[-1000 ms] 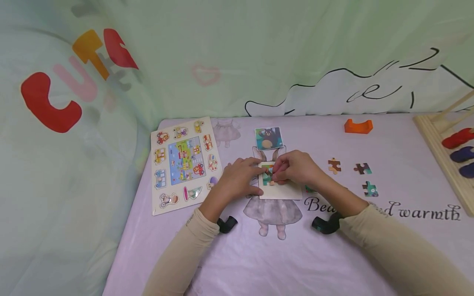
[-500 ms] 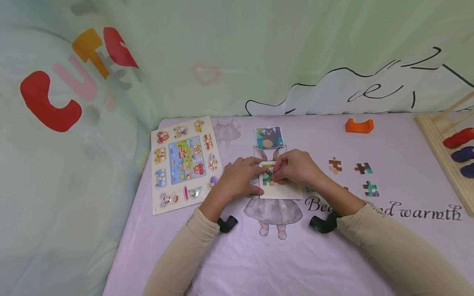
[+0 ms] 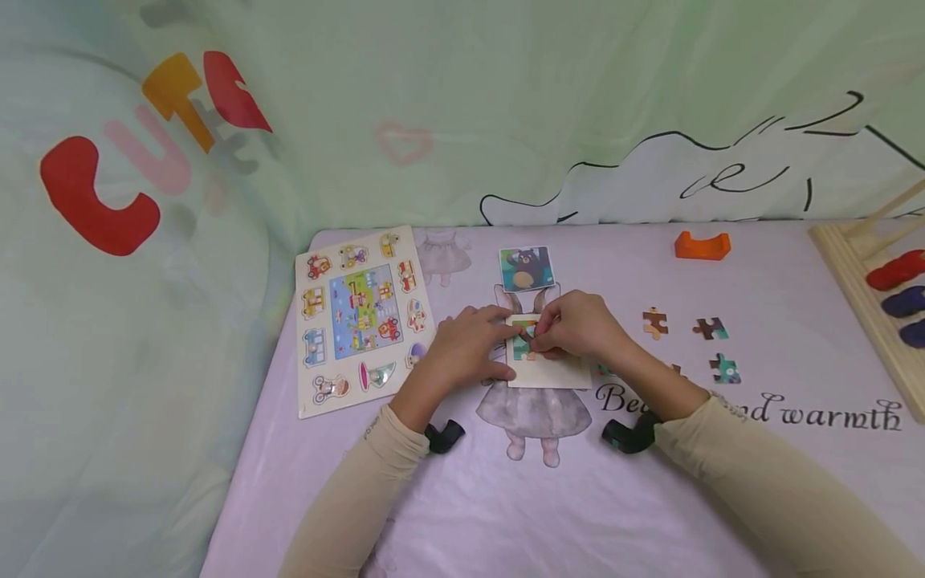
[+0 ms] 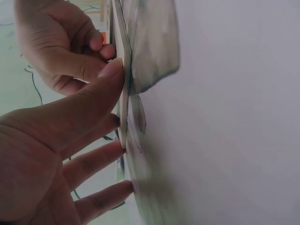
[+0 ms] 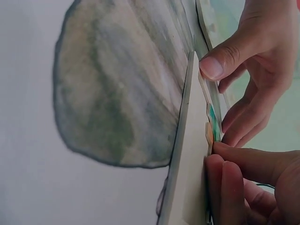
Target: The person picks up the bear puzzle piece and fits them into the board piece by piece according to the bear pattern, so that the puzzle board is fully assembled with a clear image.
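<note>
- While I watch from my distant station, the right hand point(image 3: 574, 325) has its thumb and fingers curled in at the wooden frame board point(image 3: 549, 376), pinching a brown puzzle piece point(image 3: 525, 336) at the board's picture area.
- The left hand point(image 3: 466, 345) I see spread, its thumb on the near left part of the board and its other fingers reaching along the left side; on the left wrist feed the fingertips touch the board's edge and the cloth.
- The two hands are apart, though near each other over the same board, which lies flat on the pale tablecloth point(image 3: 506, 514).
- Teal-and-tan puzzle pieces point(image 3: 523, 353) sit in the board's recess, just below the right fingertips; how firmly the brown one is seated I cannot tell.
- To the right I count three loose pieces in plain sight: a brown one point(image 3: 655, 322), a brown-and-teal one point(image 3: 711, 328) and a teal one point(image 3: 725, 368). More show partly behind the right forearm.
- Just beyond the board lies a bear picture card point(image 3: 527, 269).
- Left of the hands I have a vehicle peg puzzle point(image 3: 318, 408).
- At far right are an orange block point(image 3: 702, 246) and a wooden rack point(image 3: 867, 303) with red and blue shapes point(image 3: 896, 271).
</note>
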`<state>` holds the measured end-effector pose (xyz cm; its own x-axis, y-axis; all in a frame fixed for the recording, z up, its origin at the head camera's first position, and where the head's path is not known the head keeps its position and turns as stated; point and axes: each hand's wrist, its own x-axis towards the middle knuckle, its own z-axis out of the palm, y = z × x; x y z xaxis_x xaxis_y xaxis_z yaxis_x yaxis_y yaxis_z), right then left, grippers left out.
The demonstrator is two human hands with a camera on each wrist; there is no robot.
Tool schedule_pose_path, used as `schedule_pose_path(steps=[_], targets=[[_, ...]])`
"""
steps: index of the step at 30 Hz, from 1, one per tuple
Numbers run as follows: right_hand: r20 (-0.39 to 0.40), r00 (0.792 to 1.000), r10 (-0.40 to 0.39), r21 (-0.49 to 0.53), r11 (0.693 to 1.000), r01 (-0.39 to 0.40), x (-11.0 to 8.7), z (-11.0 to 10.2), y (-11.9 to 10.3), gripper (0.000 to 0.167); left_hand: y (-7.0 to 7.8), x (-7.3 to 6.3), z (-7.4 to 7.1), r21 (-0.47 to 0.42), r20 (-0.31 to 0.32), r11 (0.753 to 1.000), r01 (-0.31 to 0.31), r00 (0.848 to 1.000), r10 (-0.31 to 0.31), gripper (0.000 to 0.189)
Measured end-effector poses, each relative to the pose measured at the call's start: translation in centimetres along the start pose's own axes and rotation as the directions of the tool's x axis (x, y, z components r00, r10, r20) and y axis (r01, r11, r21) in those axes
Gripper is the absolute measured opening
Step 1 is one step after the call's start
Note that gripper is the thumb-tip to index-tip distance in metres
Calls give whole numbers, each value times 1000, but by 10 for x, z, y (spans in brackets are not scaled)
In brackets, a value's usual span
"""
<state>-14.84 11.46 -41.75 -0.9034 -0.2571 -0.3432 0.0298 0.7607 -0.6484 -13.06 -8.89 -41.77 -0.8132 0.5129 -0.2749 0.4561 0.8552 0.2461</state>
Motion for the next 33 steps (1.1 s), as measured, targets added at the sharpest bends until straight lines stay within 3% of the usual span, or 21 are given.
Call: schedule_pose_path(steps=[5, 9, 18, 24, 33], targets=[[-6, 1000, 9, -6, 1000, -9, 0, 0, 0, 16, -3, 1, 0, 7, -8, 1000, -19, 1000, 19, 67], [-3, 1000, 13, 2, 1000, -13, -1, -1, -1, 16, -6, 5, 0, -43, -49, 999, -13, 999, 11, 52], [-22, 1000, -20, -13, 1000, 19, -2, -8, 0, 20, -2, 18, -1, -198, -166, 974, 112, 975, -146, 26], [-7, 999, -36, -35, 999, 35, 2, -9, 3, 22, 1, 27, 0, -194, -159, 966, 169, 967, -201, 22], [30, 999, -13, -29, 999, 14, 6, -7, 5, 23, -1, 31, 1, -214, -149, 959, 187, 964, -221, 21]])
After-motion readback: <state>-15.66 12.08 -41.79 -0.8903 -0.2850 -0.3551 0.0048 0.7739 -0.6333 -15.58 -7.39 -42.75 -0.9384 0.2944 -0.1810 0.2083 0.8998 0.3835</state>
